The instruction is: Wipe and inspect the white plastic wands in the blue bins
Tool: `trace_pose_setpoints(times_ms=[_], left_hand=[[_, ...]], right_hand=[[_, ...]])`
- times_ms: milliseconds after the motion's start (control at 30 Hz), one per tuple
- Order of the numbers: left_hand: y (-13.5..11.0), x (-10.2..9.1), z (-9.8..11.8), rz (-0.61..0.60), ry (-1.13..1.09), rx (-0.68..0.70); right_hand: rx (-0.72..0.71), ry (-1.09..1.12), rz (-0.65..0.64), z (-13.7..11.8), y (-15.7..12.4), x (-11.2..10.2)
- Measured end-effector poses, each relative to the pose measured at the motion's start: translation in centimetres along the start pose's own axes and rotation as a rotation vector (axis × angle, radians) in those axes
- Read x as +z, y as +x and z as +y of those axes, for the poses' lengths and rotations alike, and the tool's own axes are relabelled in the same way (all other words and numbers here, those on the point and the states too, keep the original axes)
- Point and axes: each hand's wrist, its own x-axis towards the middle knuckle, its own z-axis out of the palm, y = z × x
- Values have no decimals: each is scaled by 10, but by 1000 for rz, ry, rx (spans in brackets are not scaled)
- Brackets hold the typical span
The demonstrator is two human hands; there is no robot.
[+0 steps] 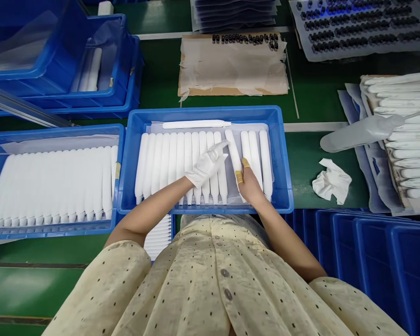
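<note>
While the white-gloved left hand (206, 163) lies open over the row of slender white rods (164, 158), fingers released, the bare right hand (249, 184) grasps one tilted white rod (234, 156) between amber-capped fingers (239, 177), inside the blue plastic crate (203, 113).

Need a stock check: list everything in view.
Front crate: one, blue, centre
Its rods: about fifteen, white, side by side
Left crate: one, blue, full of white rods
Rear crates: several, blue, back left
Stacked crates: several, blue, lower right
Rod stack: many, white, far right
Translucent sleeve: one, grey, right
Crumpled cloth: one, white, right of centre
Black parts: many, black, top
Left hand: one, white glove, over rods
Right hand: one, yellow finger cots, on a rod
</note>
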Motion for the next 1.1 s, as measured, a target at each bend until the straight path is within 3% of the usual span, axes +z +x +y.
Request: trace_pose_setpoints(times_ms=[133,233,333,433,533,667,767,867,1000,1100], left_hand=[[-11,18,-4,-147,359,118],[-15,22,-5,-217,513,135],[-18,24,-3,-245,584,149],[-20,25,2,-251,610,171],[-19,26,2,-268,586,176],[-13,23,-7,-283,503,160],[-4,20,-11,-260,354,94],[12,29,-3,-102,5,-19],[34,54,30,117,-694,-99],[45,42,59,84,-1038,-219]], right_hand=[[-14,-306,-189,-10,-2,3],[-2,-482,-241,-18,7,-13],[-103,-547,-178,-22,43,-41],[-185,-496,-2,-19,99,-59],[-178,-494,76,-11,147,-57],[-156,-496,88,-6,178,-47],[-128,-442,61,-18,178,-55],[-267,-324,106,-50,157,-69],[-554,-131,58,-93,112,-86],[-509,183,98,-89,90,-99]])
